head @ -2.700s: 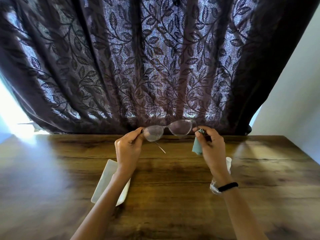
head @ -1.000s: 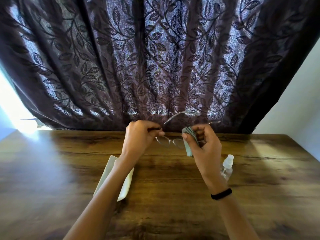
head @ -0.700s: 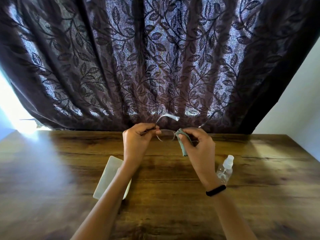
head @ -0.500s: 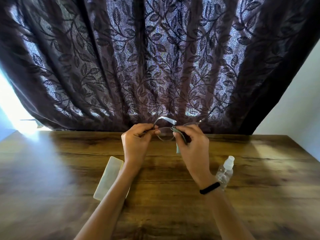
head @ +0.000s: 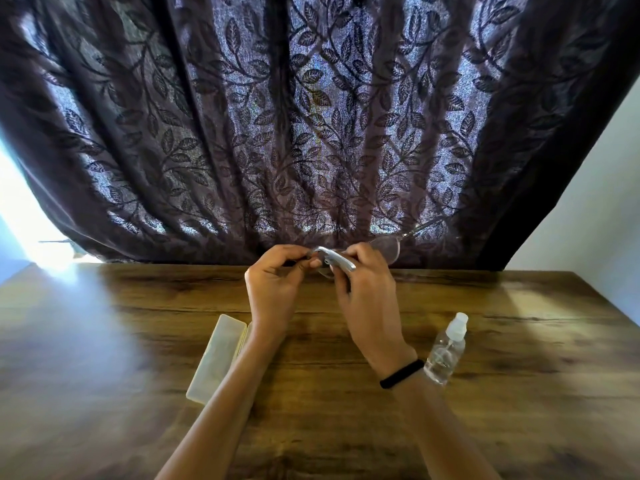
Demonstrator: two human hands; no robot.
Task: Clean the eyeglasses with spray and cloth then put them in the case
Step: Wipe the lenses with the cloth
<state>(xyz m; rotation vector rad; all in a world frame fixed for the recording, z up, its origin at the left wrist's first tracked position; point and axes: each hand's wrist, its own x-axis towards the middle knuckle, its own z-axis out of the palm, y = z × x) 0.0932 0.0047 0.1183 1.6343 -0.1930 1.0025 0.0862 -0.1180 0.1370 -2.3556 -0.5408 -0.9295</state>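
The clear-framed eyeglasses are held in the air over the far part of the wooden table. My left hand pinches the frame at its left end. My right hand grips a lens, fingers curled round it; the teal cloth is almost wholly hidden inside that hand. One lens and a temple stick out to the right of my right hand. The pale glasses case lies on the table under my left forearm. The clear spray bottle with a white cap lies beside my right wrist.
A dark leaf-patterned curtain hangs right behind the table's far edge. A white wall rises at the right. Bright light falls in at the far left.
The glasses were turned round from a raised, straight-on hold. My right hand with the cloth slid left along the frame toward my left hand, and both hands have drawn closer together.
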